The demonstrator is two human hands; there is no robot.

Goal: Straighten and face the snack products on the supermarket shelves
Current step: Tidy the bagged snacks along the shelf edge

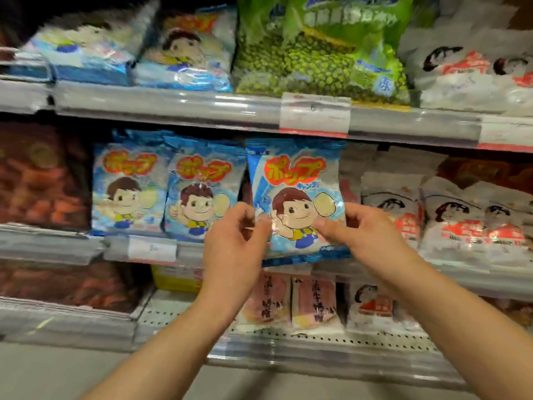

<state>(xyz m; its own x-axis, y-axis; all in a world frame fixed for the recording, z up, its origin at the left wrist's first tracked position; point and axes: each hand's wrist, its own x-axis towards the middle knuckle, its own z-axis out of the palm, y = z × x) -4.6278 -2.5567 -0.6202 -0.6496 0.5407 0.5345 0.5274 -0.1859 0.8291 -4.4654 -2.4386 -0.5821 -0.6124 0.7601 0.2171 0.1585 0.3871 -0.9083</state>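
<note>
A blue candy bag with a cartoon child's face and red lettering stands upright at the front of the middle shelf, facing me. My left hand pinches its lower left edge. My right hand grips its lower right side, thumb on the front. Two matching blue bags stand to its left, also facing forward.
White bags with red print fill the middle shelf to the right, dark red packs the left. The top shelf holds more blue bags, a green pea bag and white bags. Pink packs lie on the lower shelf.
</note>
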